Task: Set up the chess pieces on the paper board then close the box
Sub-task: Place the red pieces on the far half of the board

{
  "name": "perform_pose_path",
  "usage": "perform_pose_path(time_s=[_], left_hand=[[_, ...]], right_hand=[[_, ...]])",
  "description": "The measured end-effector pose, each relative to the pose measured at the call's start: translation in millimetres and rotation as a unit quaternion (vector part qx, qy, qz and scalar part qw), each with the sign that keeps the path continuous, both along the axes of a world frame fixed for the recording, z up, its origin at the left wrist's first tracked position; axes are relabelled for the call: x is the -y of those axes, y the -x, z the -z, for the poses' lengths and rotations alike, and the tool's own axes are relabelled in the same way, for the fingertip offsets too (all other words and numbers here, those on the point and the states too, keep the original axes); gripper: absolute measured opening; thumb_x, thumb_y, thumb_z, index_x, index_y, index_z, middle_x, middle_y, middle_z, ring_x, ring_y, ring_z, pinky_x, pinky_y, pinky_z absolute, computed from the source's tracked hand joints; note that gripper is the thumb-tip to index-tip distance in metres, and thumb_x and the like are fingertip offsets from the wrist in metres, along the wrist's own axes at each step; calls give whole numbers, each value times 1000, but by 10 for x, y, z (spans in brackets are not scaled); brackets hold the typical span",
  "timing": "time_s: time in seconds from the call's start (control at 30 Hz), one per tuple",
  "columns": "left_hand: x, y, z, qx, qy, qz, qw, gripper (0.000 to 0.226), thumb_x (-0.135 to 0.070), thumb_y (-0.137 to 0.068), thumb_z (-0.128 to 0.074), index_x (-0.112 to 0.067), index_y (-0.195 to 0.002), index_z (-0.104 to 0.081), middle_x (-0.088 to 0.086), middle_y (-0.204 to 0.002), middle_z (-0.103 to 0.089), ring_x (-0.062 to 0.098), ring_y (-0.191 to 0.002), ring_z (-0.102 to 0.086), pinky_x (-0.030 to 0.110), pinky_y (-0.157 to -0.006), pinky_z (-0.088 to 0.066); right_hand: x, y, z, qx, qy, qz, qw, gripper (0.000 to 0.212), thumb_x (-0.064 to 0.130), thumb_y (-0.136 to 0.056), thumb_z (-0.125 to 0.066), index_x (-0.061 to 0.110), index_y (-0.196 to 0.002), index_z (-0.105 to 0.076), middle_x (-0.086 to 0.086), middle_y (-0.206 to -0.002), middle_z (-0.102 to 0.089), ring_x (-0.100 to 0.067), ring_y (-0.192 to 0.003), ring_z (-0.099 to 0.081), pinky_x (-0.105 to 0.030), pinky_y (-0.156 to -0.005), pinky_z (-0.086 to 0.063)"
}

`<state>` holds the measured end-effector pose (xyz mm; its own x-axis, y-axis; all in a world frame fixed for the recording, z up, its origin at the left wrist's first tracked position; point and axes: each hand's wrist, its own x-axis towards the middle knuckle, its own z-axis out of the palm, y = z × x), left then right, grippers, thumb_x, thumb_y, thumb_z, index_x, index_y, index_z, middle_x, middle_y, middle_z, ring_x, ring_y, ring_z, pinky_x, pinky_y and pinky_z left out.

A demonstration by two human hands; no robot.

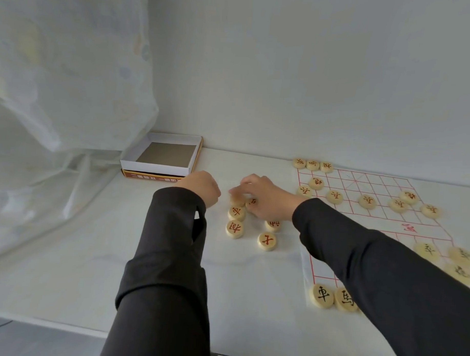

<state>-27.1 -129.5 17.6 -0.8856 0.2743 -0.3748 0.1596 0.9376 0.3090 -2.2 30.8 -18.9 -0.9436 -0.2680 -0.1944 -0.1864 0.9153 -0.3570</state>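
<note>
The right hand (263,198) touched a smooth round wooden xiangqi disc (236,202), its grip blurred. Just left, the left hand (201,187) curled, contents hidden, the square cardboard box (151,168) beyond it.

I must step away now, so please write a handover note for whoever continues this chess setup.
Left hand: curled beside the loose pieces; contents hidden.
Right hand: fingertips on one of them, grip blurred.
Done: several pieces of both sides stand on the board.
To do: place the loose pieces, then close the open box.
</note>
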Motion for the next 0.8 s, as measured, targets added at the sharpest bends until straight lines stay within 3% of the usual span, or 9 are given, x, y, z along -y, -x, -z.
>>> perform_pose_path(time_s=[0.23, 0.4, 0.47, 0.6, 0.7, 0.8], left_hand=[[-103, -8, 66, 21, 10, -25, 999, 27, -20, -93, -53, -5, -116, -59, 7, -98, -59, 22, -97, -56, 25, -81, -39], [-164, -42, 76, 7, -19, -12, 1000, 34, -14, -94, -50, -6, -126, -55, 10, -119, -61, 25, -113, -55, 29, -97, -41], [-198, -51, 92, 19, -44, -14, 999, 35, -10, -93, -51, -5, -127, -54, 13, -121, -60, 27, -112, -56, 31, -100, -44], [-271, -69, 162, 82, -108, -15, 991, 50, -1, -88, -58, -11, -135, -46, 11, -124, -57, 26, -102, -63, 37, -94, -51], [-318, -103, 168, 98, -142, -4, 985, 61, -2, -86, -61, -18, -140, -38, 7, -129, -52, 22, -88, -66, 33, -87, -54], [-374, -151, 162, 73, -129, 37, 988, 69, -20, -84, -67, -26, -143, -31, 4, -143, -36, 24, -99, -61, 34, -91, -51]], right_hand=[[118, 47, 12, -77, 11, 7, 997, 31, 9, -90, -55, 19, -118, -63, 0, -117, -57, -18, -108, -52, -25, -91, -41], [34, 13, -57, -121, 63, 59, 989, 33, 15, -87, -60, 18, -120, -59, 0, -115, -51, -15, -102, -52, -23, -86, -40], [-85, -4, -144, -129, 92, 106, 982, 28, 17, -83, -66, 16, -111, -64, 1, -108, -53, -13, -98, -52, -22, -84, -40], [-416, -66, -324, -98, 189, 209, 955, 12, 17, -78, -74, 12, -89, -72, 4, -84, -66, -7, -78, -60, -13, -64, -42], [-655, -121, -404, -81, 235, 263, 932, 12, 17, -79, -74, 11, -89, -72, 9, -73, -62, 0, -61, -53, -6, -48, -39], [-925, -149, -452, -73, 254, 309, 914, 12, 13, -87, -63, 9, -97, -70, 3, -70, -58, -6, -52, -46, -13, -43, -40]])
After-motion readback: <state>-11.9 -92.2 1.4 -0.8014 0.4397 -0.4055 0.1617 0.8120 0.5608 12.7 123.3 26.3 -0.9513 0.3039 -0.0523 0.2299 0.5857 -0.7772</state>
